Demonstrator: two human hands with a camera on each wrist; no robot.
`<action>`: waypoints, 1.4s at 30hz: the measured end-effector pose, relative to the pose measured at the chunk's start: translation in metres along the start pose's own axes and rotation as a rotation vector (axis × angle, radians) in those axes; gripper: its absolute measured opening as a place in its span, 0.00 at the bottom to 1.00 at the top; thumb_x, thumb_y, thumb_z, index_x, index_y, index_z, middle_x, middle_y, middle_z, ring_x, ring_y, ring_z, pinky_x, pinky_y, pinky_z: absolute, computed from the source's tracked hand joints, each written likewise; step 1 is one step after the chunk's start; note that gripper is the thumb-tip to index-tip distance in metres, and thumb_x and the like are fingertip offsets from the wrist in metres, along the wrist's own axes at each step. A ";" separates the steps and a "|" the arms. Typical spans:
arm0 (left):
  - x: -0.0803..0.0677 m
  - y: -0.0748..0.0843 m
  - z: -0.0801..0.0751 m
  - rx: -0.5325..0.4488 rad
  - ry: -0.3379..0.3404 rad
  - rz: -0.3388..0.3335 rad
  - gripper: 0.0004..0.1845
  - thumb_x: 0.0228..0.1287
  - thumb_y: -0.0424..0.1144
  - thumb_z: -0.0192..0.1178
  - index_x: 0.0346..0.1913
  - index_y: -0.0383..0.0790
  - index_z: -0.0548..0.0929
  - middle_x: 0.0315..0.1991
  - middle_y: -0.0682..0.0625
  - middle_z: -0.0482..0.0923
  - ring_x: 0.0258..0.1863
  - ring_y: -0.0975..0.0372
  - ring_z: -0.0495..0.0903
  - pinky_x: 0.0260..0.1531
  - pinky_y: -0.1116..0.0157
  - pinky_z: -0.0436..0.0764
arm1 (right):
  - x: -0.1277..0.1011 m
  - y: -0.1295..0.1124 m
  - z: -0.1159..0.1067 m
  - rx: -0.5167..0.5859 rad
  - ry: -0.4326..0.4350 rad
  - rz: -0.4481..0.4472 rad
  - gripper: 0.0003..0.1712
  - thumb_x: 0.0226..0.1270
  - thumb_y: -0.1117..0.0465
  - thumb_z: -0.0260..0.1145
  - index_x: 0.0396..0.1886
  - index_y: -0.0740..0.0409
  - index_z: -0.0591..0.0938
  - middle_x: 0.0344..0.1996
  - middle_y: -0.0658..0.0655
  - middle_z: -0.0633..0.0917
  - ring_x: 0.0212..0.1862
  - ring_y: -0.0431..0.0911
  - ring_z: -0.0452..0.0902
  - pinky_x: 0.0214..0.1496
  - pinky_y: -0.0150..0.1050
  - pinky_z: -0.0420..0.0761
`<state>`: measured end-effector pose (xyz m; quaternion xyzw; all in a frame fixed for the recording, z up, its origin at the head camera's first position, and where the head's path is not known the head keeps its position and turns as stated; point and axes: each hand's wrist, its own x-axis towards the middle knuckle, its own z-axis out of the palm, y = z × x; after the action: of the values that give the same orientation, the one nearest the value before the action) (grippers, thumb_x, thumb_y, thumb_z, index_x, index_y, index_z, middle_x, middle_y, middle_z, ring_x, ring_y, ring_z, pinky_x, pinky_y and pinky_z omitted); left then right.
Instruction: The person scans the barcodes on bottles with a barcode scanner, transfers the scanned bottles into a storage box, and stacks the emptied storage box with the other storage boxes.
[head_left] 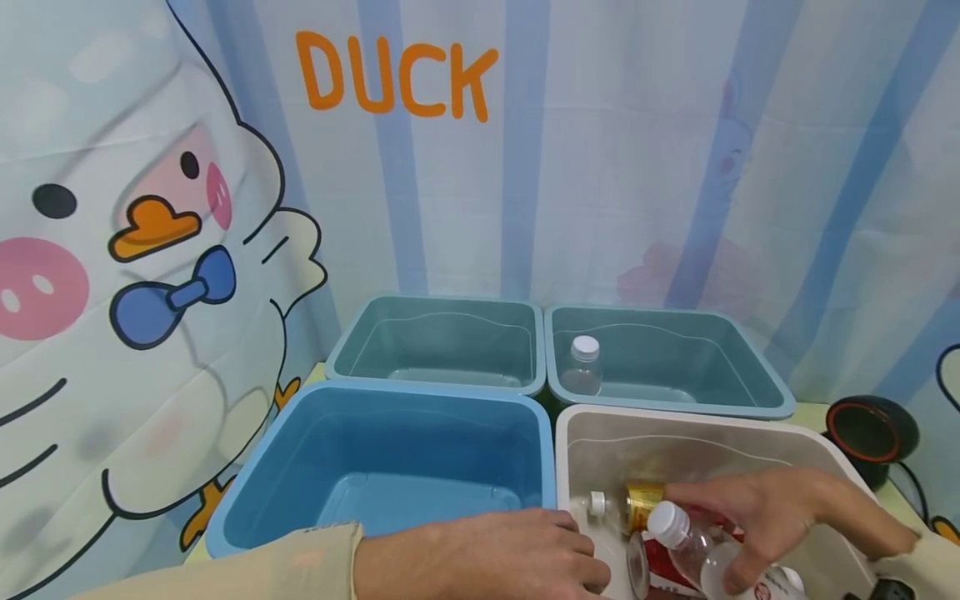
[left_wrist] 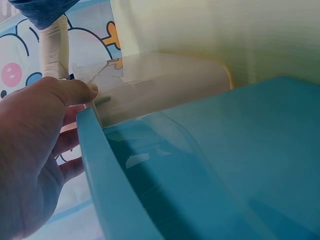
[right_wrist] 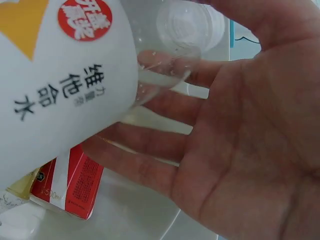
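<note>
A clear bottle (head_left: 701,554) was held by the right hand (head_left: 757,512), fingers curled around it, inside the white bin (head_left: 750,446) at lower right, among a gold can (head_left: 643,502) and a red carton (head_left: 663,571). The left hand (head_left: 487,554) was laid flat on that bin's rim. One small bottle (head_left: 582,365) was standing in the upper-right teal bin (head_left: 757,400).

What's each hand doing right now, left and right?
Left hand: open, resting on the white bin's rim, holding nothing.
Right hand: fingers curled round a clear bottle inside the white bin.

Left hand (head_left: 487,554) flat, fingers (left_wrist: 75,90) straight, right hand (head_left: 757,512) reaching down, fingers (right_wrist: 165,115) curled
</note>
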<state>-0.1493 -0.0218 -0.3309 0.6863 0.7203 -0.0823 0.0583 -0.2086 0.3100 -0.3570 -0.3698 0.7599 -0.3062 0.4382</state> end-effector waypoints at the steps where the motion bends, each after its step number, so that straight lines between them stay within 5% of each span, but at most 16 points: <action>1: 0.000 0.000 0.000 -0.005 0.002 0.000 0.23 0.75 0.58 0.59 0.68 0.58 0.81 0.57 0.67 0.81 0.52 0.78 0.76 0.63 0.77 0.66 | -0.001 -0.001 0.000 -0.005 0.010 0.006 0.39 0.61 0.56 0.71 0.70 0.52 0.66 0.57 0.49 0.79 0.55 0.41 0.78 0.53 0.36 0.80; 6: 0.000 0.000 0.000 -0.033 -0.003 -0.008 0.24 0.75 0.59 0.59 0.68 0.58 0.80 0.58 0.66 0.80 0.53 0.78 0.76 0.63 0.76 0.66 | -0.005 -0.003 -0.003 -0.020 0.025 0.032 0.48 0.63 0.56 0.72 0.77 0.57 0.57 0.64 0.51 0.74 0.62 0.42 0.73 0.61 0.36 0.76; 11: -0.001 0.000 0.002 -0.101 -0.018 -0.034 0.26 0.73 0.60 0.60 0.70 0.58 0.79 0.61 0.66 0.79 0.57 0.76 0.76 0.64 0.74 0.67 | -0.003 -0.005 -0.002 -0.053 0.025 -0.027 0.49 0.64 0.56 0.73 0.78 0.51 0.55 0.67 0.53 0.70 0.65 0.44 0.69 0.64 0.38 0.73; 20: 0.001 0.000 0.004 -0.110 -0.046 -0.044 0.26 0.73 0.59 0.61 0.69 0.57 0.80 0.61 0.66 0.79 0.57 0.76 0.77 0.64 0.74 0.67 | -0.004 -0.010 -0.001 0.080 0.051 -0.101 0.39 0.70 0.63 0.68 0.73 0.53 0.57 0.65 0.60 0.70 0.65 0.53 0.73 0.63 0.43 0.77; 24: 0.001 0.000 0.005 -0.084 -0.057 -0.037 0.25 0.74 0.59 0.60 0.69 0.58 0.80 0.62 0.66 0.78 0.58 0.77 0.76 0.66 0.74 0.65 | -0.007 -0.015 -0.002 0.054 0.130 -0.137 0.39 0.72 0.63 0.67 0.75 0.54 0.57 0.66 0.65 0.68 0.64 0.53 0.76 0.61 0.43 0.79; 33: 0.001 0.000 0.003 -0.063 -0.048 -0.035 0.27 0.72 0.60 0.61 0.69 0.58 0.79 0.62 0.66 0.78 0.58 0.76 0.76 0.65 0.74 0.66 | -0.018 -0.032 -0.008 -0.122 0.371 -0.126 0.39 0.73 0.60 0.68 0.77 0.46 0.60 0.65 0.58 0.73 0.61 0.51 0.75 0.56 0.42 0.81; 42: 0.002 0.000 0.004 -0.079 -0.040 -0.048 0.27 0.70 0.59 0.62 0.69 0.58 0.80 0.61 0.67 0.79 0.57 0.76 0.77 0.64 0.75 0.67 | -0.026 -0.037 -0.014 -0.151 0.552 -0.149 0.41 0.69 0.63 0.71 0.74 0.56 0.58 0.58 0.64 0.74 0.55 0.51 0.78 0.48 0.45 0.83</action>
<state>-0.1493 -0.0209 -0.3347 0.6641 0.7380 -0.0688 0.0980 -0.2013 0.3131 -0.3102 -0.3587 0.8419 -0.3690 0.1624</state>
